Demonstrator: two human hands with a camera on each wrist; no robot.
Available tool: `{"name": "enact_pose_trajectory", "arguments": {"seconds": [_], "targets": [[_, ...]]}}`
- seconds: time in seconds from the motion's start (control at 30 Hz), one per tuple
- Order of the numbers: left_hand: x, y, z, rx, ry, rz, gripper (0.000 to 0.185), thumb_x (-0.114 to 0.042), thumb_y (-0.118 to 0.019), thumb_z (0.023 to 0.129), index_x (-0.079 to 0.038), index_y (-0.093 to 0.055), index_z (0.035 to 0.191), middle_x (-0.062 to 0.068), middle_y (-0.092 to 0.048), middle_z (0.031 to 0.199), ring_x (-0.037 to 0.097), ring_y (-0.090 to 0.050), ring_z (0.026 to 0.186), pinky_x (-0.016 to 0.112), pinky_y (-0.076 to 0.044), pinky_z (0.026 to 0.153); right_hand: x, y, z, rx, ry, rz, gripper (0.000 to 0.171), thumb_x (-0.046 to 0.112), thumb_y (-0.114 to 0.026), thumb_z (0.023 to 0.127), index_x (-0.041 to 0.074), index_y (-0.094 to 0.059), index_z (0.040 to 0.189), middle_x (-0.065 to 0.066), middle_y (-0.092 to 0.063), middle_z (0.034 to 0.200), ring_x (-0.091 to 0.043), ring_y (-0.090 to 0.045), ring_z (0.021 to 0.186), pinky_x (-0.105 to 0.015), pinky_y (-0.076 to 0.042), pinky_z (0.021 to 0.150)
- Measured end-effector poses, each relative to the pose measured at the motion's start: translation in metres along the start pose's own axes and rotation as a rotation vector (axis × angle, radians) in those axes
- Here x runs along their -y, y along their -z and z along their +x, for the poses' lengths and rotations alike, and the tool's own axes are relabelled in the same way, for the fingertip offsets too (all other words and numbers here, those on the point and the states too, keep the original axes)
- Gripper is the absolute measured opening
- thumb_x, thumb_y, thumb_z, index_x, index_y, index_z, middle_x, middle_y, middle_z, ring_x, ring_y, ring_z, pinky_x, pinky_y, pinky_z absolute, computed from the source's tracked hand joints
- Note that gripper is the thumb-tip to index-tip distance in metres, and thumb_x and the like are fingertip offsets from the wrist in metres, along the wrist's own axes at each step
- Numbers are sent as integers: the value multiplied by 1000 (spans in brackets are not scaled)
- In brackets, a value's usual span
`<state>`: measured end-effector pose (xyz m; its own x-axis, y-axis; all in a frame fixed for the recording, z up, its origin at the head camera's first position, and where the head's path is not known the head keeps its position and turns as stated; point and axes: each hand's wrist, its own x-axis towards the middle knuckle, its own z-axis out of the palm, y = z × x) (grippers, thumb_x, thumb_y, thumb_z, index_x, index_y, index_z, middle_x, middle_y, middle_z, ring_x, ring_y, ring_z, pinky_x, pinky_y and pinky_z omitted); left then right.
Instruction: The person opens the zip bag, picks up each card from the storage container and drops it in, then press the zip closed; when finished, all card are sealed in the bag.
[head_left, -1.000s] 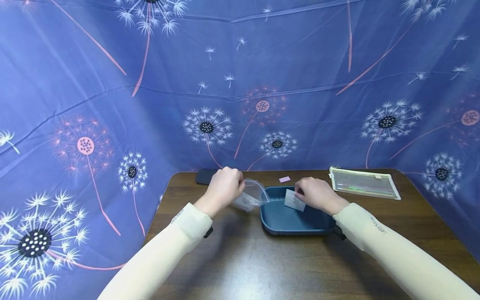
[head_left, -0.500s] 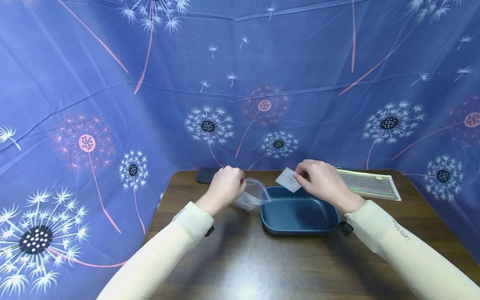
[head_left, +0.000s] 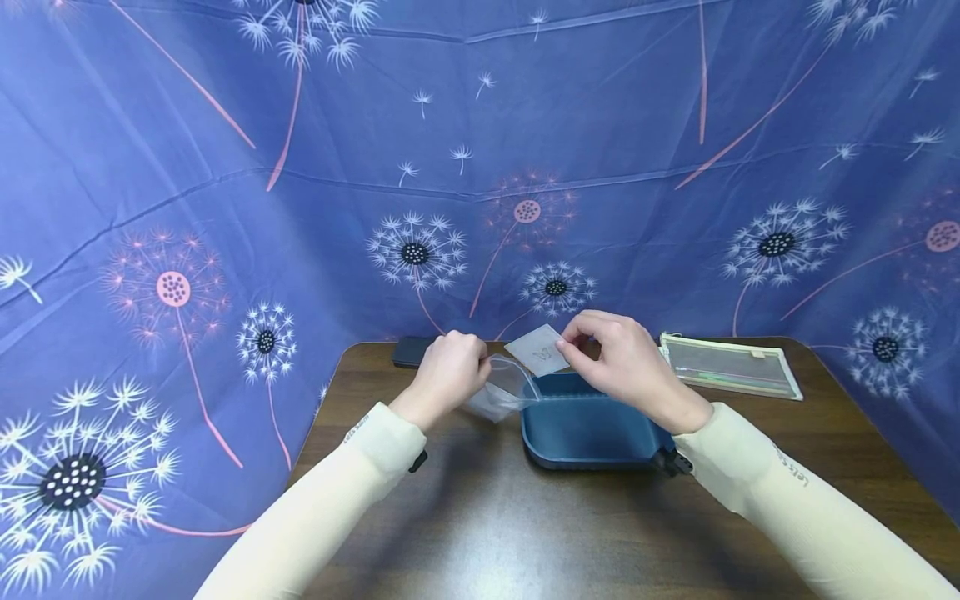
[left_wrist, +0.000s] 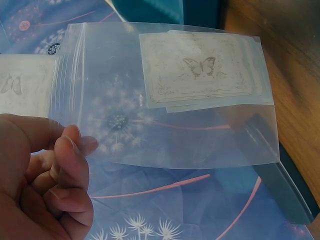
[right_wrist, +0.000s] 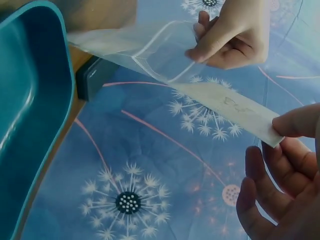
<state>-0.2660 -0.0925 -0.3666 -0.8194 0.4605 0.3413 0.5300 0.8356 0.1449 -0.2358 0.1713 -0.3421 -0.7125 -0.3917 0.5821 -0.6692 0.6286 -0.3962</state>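
While the blue tray [head_left: 592,429] sits near the middle of the brown table [head_left: 480,517], everything else can be placed from it. Far to the tray's left, at the table's back edge, lies a dark flat device [head_left: 411,352], partly hidden behind the left hand [head_left: 448,377]. That hand is raised just left of the tray's near-left corner, its fingers [left_wrist: 70,165] curled and pinching one edge of a clear zip bag [head_left: 506,389] so that the mouth faces the tray. In the left wrist view the bag [left_wrist: 165,95] already holds pale cards printed with a butterfly [left_wrist: 200,70], stacked at its closed end. Above the tray's back rim, just beside the bag's mouth, a loose butterfly card [head_left: 537,349] is held flat and slightly tilted; in the right wrist view its far end [right_wrist: 225,107] reaches the bag's open mouth, though whether it is inside I cannot tell. The right hand [head_left: 626,367] hovers over the tray's back right part, thumb and fingertips [right_wrist: 295,122] pinching the card's near end. To the tray's right, at the table's rear corner, lies a mesh zip pouch [head_left: 727,367] with a cream border. A blue cloth with dandelion print [head_left: 480,167] hangs behind the table.
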Motion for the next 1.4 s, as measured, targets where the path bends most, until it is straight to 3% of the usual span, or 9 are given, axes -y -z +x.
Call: {"name": "enact_pose_trajectory", "arguments": {"seconds": [0.2, 0.5, 0.9, 1.03, 1.13, 1.2, 1.3, 1.4], "targets": [[0, -1, 0, 17, 6, -5, 47, -8, -67, 90, -20, -42, 53, -8, -37, 50, 13, -38, 51, 36, -43, 52, -2, -10, -2, 72, -24, 54, 13, 18, -75, 96, 24, -70, 85, 14, -61, 79, -7, -56, 67, -30, -47, 62], [0, -1, 0, 10, 13, -4, 46, -8, -67, 90, -20, -42, 52, -8, -36, 50, 15, -39, 51, 38, -43, 53, -5, -37, -7, 171, -62, 39, 6, 23, -75, 97, 23, -74, 91, 16, -64, 85, -5, -61, 75, -32, -51, 68], [-3, -2, 2, 25, 21, -6, 41, -10, -68, 91, -19, -53, 54, -7, -44, 50, 14, -44, 49, 36, -45, 53, -9, -68, -4, 328, -81, -9, 6, 26, -82, 92, 21, -83, 94, 0, -67, 117, -19, -65, 100, -43, -54, 83], [-5, -1, 2, 36, 18, -5, 42, -10, -68, 92, -19, -51, 54, -8, -41, 49, 13, -42, 49, 35, -44, 53, -8, -71, 0, 392, -130, -7, 6, 27, -81, 92, 23, -84, 96, -2, -69, 122, -21, -67, 106, -66, -45, 98], [-5, 0, 2, 38, 14, -6, 43, -10, -68, 91, -19, -50, 54, -8, -38, 49, 11, -38, 49, 33, -42, 52, -7, -74, 3, 427, -149, -16, 7, 27, -79, 95, 23, -84, 98, 0, -68, 125, -22, -67, 110, -81, -33, 98], [-6, 0, 1, 39, 13, -9, 43, -10, -68, 91, -19, -50, 54, -9, -36, 50, 11, -36, 49, 33, -40, 52, -6, -76, 6, 444, -139, -12, 8, 24, -77, 96, 20, -84, 99, -2, -68, 125, -22, -67, 111, -75, -38, 99], [-6, 0, 2, 38, 15, -9, 42, -9, -68, 92, -19, -51, 54, -9, -37, 50, 11, -37, 49, 32, -39, 51, -5, -81, 10, 456, -101, -19, 9, 19, -77, 97, 14, -84, 100, -5, -69, 121, -23, -67, 109, -55, -51, 95], [-8, 1, 2, 38, 16, -7, 43, -9, -68, 92, -18, -51, 54, -8, -36, 50, 11, -37, 49, 32, -38, 50, -4, -86, 12, 470, -68, -42, 8, 17, -77, 96, 11, -83, 98, -5, -70, 114, -22, -67, 107, -41, -55, 90]]}}
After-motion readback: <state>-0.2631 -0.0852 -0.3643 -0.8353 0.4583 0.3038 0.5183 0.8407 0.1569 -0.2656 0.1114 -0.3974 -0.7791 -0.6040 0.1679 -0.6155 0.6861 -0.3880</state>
